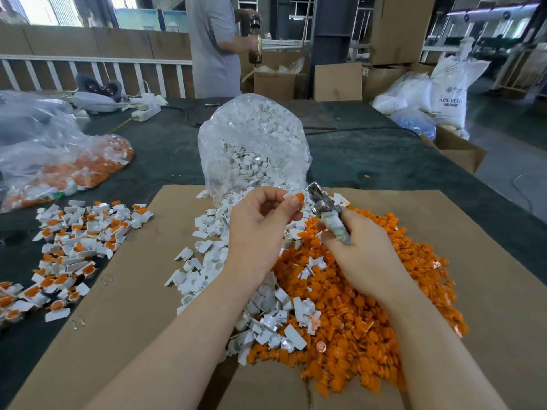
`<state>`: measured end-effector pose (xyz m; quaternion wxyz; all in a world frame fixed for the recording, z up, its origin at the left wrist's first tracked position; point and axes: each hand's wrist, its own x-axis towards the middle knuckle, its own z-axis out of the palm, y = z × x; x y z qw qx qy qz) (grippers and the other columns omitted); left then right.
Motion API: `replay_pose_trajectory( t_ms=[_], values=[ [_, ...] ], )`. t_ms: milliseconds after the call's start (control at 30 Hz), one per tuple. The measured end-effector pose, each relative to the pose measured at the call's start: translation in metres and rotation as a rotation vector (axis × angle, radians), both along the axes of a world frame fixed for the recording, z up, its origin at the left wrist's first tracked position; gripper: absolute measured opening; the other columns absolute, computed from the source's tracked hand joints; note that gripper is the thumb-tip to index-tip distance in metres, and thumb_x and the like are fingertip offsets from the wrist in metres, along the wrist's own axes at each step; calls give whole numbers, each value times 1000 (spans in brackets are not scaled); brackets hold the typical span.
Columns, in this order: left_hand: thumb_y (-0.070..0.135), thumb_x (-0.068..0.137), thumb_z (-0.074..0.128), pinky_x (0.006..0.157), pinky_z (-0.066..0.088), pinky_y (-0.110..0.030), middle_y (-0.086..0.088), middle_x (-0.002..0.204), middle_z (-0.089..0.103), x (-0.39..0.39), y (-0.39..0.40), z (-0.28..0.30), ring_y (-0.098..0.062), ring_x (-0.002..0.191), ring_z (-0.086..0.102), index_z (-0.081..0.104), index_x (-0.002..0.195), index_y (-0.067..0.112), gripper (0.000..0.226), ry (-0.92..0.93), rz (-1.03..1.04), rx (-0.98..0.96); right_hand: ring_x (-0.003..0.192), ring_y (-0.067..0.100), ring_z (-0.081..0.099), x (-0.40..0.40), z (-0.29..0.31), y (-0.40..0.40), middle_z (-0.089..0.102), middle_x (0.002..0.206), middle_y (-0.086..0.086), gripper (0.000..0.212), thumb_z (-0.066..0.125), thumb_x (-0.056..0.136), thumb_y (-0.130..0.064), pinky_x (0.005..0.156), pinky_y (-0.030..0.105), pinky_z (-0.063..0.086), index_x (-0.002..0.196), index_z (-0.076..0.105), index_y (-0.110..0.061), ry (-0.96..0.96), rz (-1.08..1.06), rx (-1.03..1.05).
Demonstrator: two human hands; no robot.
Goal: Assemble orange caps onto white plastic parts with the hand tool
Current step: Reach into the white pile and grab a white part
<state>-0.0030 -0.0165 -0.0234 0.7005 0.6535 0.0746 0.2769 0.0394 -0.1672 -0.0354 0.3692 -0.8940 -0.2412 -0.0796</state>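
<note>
Orange cap (299, 199) on white part (288, 196), pinched by left hand (260, 220), could slip; right hand (359, 250) grips tool (327, 213).

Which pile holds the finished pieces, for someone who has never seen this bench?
Start at the brown cardboard sheet in front of the person. Go past its left edge onto the dark table cover: the finished pile lies there. Unlike the plain white parts and loose orange caps on the cardboard, each piece here is white with an orange cap fitted.

The white sack (451, 90) beyond the table's (340, 143) far right corner reads "ABS RESIN" in blue; its smaller print is illegible.
</note>
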Motion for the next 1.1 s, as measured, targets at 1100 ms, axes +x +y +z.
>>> replay_pose_trajectory(
  t_ms=[1100],
  values=[
    [9, 90, 68, 70, 58, -21, 0, 82, 77, 2, 30, 5, -10, 75, 73, 65, 92, 11, 4, 72, 98, -450, 54, 10, 51, -5, -2, 15, 52, 61, -6, 25, 58, 86, -15, 44, 28, 31, 71, 41, -26, -174, -85, -51]
  ],
)
